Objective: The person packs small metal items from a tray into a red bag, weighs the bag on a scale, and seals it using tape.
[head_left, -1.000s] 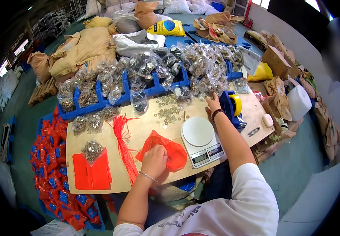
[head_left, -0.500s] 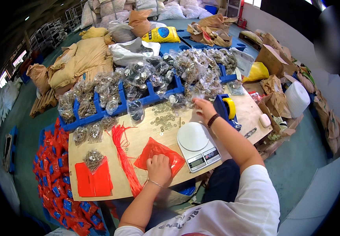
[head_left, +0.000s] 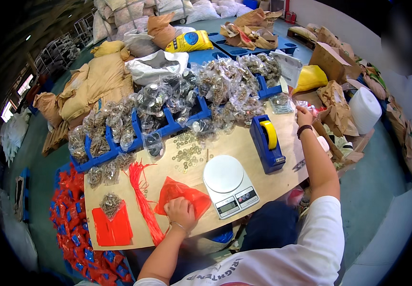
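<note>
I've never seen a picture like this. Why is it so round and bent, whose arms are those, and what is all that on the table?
The picture comes from a wide fisheye camera worn on a person's head, looking down, so straight edges bend near the rim. The two forearms rising from the bottom belong to that person; there is no machine.

The left hand rests on an orange-red plastic bag on the wooden table. The right hand, a dark band at its wrist, reaches to the table's far right edge; whether it holds anything is too small to tell.

Between them lie a white kitchen scale, a blue tape dispenser, loose small metal rings, a bundle of red ties and flat red bags. Behind, blue trays hold clear bags of metal parts.
</note>
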`<state>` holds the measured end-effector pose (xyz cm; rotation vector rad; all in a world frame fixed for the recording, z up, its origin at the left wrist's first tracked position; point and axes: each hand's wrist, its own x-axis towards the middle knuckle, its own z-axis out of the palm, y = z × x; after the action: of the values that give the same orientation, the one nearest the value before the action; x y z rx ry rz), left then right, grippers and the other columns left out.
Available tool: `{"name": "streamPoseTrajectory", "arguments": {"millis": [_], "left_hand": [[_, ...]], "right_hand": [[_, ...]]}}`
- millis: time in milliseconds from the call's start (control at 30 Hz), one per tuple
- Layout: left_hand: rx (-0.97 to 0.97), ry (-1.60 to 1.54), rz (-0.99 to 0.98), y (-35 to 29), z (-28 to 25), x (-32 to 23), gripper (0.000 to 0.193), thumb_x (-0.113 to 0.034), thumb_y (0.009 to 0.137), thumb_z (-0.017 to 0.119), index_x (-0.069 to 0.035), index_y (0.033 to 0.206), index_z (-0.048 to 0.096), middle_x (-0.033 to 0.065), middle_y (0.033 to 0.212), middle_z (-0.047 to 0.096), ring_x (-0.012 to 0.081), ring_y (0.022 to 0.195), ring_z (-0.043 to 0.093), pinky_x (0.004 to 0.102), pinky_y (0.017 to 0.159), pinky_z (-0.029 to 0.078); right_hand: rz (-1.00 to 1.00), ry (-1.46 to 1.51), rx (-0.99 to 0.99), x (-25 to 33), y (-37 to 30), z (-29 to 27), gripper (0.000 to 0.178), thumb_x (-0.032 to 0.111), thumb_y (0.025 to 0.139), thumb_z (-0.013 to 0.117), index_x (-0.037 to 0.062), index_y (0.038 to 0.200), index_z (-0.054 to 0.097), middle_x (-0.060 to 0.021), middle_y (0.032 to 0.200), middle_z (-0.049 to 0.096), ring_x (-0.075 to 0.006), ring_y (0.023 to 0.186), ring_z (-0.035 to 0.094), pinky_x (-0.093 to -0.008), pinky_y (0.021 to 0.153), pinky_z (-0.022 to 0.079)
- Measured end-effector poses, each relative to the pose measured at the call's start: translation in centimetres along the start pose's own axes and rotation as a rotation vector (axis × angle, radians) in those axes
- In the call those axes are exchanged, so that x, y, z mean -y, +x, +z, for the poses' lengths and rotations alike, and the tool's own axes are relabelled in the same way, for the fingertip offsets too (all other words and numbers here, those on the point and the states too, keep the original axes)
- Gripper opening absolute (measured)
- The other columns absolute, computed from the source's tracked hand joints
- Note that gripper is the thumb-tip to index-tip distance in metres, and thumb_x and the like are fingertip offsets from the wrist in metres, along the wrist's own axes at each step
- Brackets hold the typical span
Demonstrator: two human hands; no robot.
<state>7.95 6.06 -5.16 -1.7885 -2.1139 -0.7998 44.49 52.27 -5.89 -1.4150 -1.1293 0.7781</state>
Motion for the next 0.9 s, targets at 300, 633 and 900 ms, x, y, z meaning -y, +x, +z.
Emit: {"name": "streamPoseTrajectory", "arguments": {"millis": [300,633,900], "left_hand": [[0.004,0.005,0.016,0.0,-0.2,0.3,0.019,-0.013,0.064,0.063,-0.010,0.078,0.050,0.0075,0.089,0.052,0.0266,0.086,0.048,0.0405,0.077,0.029],[0.048,0.038,0.008,-0.1,-0.5,0.1,0.022,-0.012,0.062,0.064,-0.009,0.078,0.050,0.0084,0.090,0.051,0.0270,0.085,0.047,0.0411,0.075,0.029],[0.055,0.039,0.025,0.3,-0.5,0.0,0.023,-0.014,0.063,0.064,-0.008,0.080,0.050,0.0090,0.091,0.051,0.0276,0.086,0.047,0.0415,0.076,0.029]], "right_hand": [[-0.302,-0.807,-0.050,-0.3,3.3,5.3,0.051,0.023,0.074,0.058,0.0090,0.123,0.053,-0.0134,0.130,0.043,-0.0296,0.118,0.042,-0.0410,0.098,0.036],[-0.113,-1.178,0.219,4.8,1.5,8.4,0.060,0.033,0.075,0.068,0.0288,0.129,0.042,-0.0103,0.134,0.036,-0.0357,0.115,0.047,-0.0441,0.089,0.045],[-0.471,-1.057,0.104,3.3,0.0,8.8,0.022,0.017,0.074,0.066,0.0139,0.094,0.058,-0.0133,0.105,0.048,-0.0334,0.100,0.052,-0.0425,0.083,0.045]]}}
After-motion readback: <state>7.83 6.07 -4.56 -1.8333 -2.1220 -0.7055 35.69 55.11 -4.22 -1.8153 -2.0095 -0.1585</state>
